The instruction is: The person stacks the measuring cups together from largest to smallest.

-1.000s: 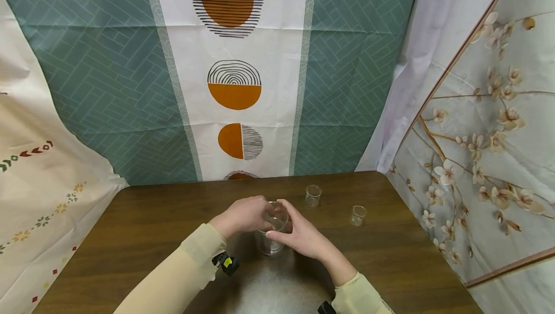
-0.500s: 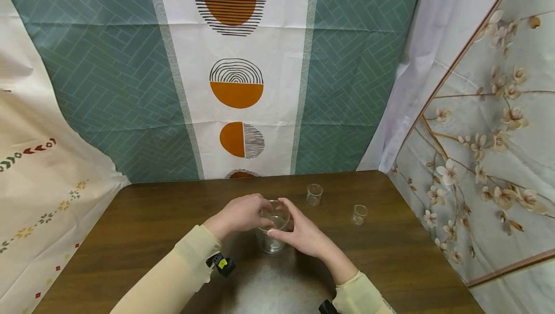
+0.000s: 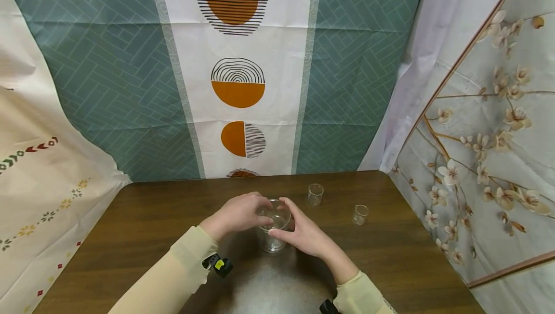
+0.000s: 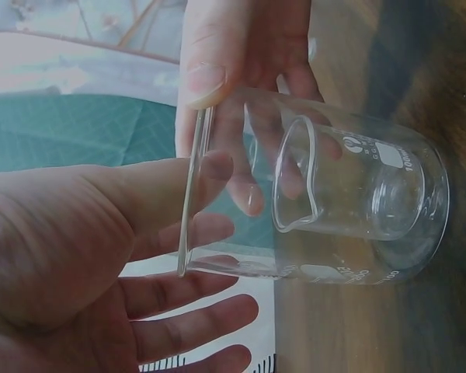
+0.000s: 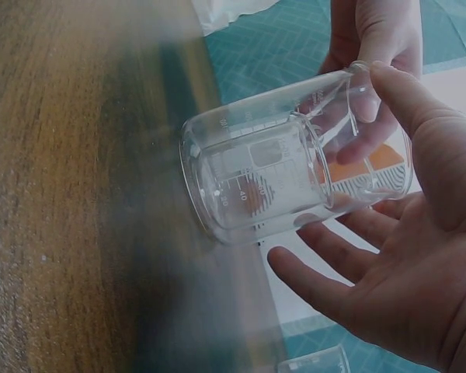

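A large clear glass beaker (image 3: 272,243) stands on the wooden table with a smaller beaker (image 4: 343,186) inside it. Printed marks show on both in the wrist views. My right hand (image 3: 305,233) holds the large beaker from the right, its thumb (image 5: 404,93) on the rim and its other fingers spread along the outside. At the mouth, my left hand (image 3: 237,214) has its thumb and fingers loosely extended around the near-left rim. The small beaker sits deeper, apart from the left fingertips (image 4: 237,309). Whether the left thumb touches the rim is hard to tell.
Two small glass beakers stand farther back on the right: one beaker (image 3: 315,195) near the back edge, another beaker (image 3: 360,215) nearer the right edge. Patterned cloths hang behind the table (image 3: 165,208) and at both sides.
My left hand has drawn slightly left relative to the large beaker. The right hand keeps its hold, and the view has shifted a little.
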A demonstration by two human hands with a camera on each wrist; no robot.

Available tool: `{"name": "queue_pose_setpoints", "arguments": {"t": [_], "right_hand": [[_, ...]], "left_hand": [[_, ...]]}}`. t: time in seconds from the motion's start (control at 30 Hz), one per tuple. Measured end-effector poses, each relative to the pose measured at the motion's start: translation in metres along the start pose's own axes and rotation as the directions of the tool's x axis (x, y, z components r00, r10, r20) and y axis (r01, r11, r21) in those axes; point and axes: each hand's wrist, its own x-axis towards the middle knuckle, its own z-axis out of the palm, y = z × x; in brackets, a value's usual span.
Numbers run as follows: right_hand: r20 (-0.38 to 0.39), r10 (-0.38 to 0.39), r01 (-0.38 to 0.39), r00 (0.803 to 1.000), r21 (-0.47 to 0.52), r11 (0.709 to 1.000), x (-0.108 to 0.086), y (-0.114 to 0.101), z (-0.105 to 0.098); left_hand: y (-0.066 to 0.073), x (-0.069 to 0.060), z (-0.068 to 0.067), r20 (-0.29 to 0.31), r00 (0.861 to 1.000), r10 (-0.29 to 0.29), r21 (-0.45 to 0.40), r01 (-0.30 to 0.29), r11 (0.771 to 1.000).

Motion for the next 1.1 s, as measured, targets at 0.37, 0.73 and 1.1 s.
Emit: {"name": "queue_pose_setpoints", "arguments": {"t": [0.37,0.73,1.1], "right_hand": [[-0.001,-0.003,0.003,1.000,0.004,1.000,0.001,0.002,0.001],[-0.011,-0.017,0.017,1.000,-0.008,1.000,0.001,0.000,0.002],[-0.013,-0.022,0.022,1.000,-0.013,1.000,0.000,-0.002,0.001]], "left_hand": [[-0.006,-0.006,-0.002,-0.022,0.999,0.024,-0.038,-0.025,0.999],[-0.013,-0.013,-0.001,-0.041,0.999,0.012,-0.079,-0.016,0.997],[-0.019,-0.022,0.002,-0.061,0.998,0.017,-0.159,-0.027,0.987]]}}
